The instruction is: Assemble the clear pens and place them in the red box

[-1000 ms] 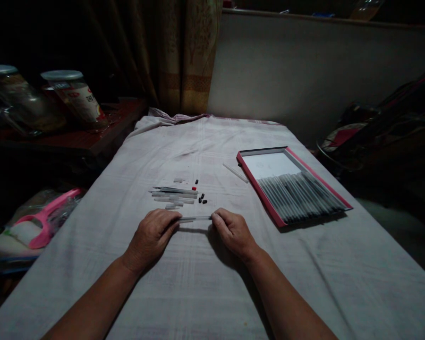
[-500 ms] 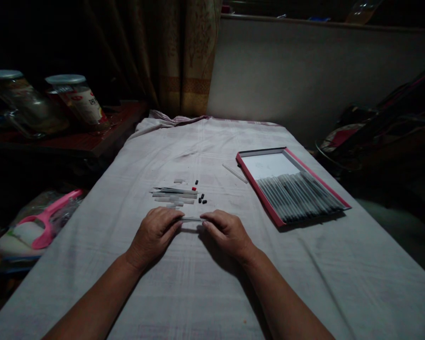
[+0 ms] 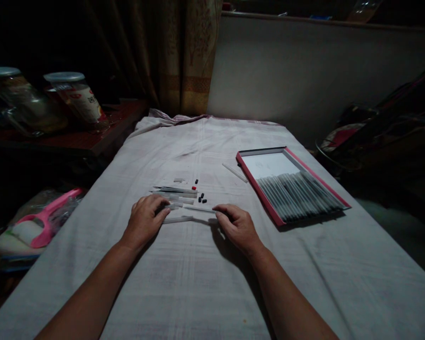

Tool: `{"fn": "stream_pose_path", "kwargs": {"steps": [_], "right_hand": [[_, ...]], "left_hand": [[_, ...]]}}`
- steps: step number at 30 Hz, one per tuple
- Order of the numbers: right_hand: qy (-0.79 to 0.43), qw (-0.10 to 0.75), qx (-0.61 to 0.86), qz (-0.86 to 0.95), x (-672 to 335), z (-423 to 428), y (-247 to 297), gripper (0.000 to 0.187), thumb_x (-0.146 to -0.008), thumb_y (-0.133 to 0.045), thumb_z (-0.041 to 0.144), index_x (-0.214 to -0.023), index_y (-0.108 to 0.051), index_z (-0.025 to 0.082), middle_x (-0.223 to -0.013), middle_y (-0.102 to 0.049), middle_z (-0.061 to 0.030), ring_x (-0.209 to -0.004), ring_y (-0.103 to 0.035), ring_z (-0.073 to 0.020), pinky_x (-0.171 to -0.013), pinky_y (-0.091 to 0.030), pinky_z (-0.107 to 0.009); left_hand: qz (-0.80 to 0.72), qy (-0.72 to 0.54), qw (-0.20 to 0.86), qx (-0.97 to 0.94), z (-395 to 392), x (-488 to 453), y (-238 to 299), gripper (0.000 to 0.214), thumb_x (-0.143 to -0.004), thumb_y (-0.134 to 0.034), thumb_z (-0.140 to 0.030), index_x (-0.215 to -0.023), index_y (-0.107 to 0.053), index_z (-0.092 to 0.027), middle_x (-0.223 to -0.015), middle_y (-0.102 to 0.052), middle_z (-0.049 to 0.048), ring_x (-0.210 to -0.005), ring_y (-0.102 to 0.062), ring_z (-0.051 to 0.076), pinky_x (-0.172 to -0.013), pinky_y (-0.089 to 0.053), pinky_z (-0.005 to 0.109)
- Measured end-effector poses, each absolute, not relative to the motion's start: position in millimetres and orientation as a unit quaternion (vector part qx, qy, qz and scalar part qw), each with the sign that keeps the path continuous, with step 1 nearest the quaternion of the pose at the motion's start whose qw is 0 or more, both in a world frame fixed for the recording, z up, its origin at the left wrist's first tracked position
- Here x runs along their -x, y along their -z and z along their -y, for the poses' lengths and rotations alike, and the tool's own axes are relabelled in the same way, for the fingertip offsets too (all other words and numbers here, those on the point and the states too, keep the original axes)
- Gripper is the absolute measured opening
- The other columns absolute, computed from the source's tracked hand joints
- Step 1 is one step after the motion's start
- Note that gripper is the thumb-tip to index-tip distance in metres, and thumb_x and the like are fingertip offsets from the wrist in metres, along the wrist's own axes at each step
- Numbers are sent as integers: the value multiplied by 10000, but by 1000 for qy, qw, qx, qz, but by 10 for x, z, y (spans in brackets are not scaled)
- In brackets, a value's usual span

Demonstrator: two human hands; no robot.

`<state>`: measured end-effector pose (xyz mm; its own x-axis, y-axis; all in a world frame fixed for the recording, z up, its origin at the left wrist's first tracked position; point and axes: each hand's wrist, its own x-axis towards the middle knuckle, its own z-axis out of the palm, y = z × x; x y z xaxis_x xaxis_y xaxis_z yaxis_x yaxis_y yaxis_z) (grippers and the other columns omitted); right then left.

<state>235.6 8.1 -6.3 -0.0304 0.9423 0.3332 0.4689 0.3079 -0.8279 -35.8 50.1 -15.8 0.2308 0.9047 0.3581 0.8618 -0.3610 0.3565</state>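
My right hand (image 3: 236, 225) pinches one end of a slim pale pen (image 3: 200, 209), which points left over the cloth. My left hand (image 3: 149, 217) is at the small translucent caps (image 3: 175, 206), its thumb and fingers apart around their left end; whether it touches them is hard to see. Just below its thumb lies a translucent pen barrel (image 3: 179, 219). Beyond the hands are several pens and clear tubes (image 3: 179, 191) in a loose row. Small black plugs (image 3: 202, 198) and one red plug (image 3: 194, 188) lie to their right.
A red-edged shallow box (image 3: 260, 193) holds a row of pens (image 3: 299, 193) at the right. One clear tube (image 3: 234, 173) lies beside it. Two lidded containers stand on a dark wooden surface (image 3: 102, 139) at left, above a pink-handled item (image 3: 47, 219).
My hands have moved apart: the left went left and up to the caps, the right moved slightly right with the pen. A barrel now shows on the cloth below my left thumb.
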Motion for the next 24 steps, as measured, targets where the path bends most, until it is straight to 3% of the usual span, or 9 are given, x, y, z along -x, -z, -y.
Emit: {"fn": "stream_pose_path", "kwargs": {"steps": [6,17,24], "right_hand": [[-254,477,509,670,-2327,-57,3,186,-847,-560,228,-879,-739,191,-836,-756,-70,-772,-706,-191,-730,-559,-297],[-277,446,499,689,-2336,-54,12,201,-850,-552,220,-903,-744,203,-857,-760,-70,-801,-706,-195,-753,-552,-315],[-370,291,481,740,-2402,-49,-89,204,-879,-580,253,-950,-765,204,-838,-756,-42,-745,-687,-172,-698,-511,-270]], "left_hand": [[-528,-317,106,-781,-427,369,109,201,-885,-559,-399,-957,-669,-246,-935,-737,36,-885,-670,232,-843,-517,391],[-488,-334,126,-797,-333,291,88,208,-902,-568,-395,-1001,-671,-244,-927,-737,36,-891,-667,219,-857,-512,394],[-420,-331,142,-833,-260,186,29,206,-935,-557,-359,-1017,-712,-251,-873,-734,29,-832,-666,187,-832,-500,367]]}}
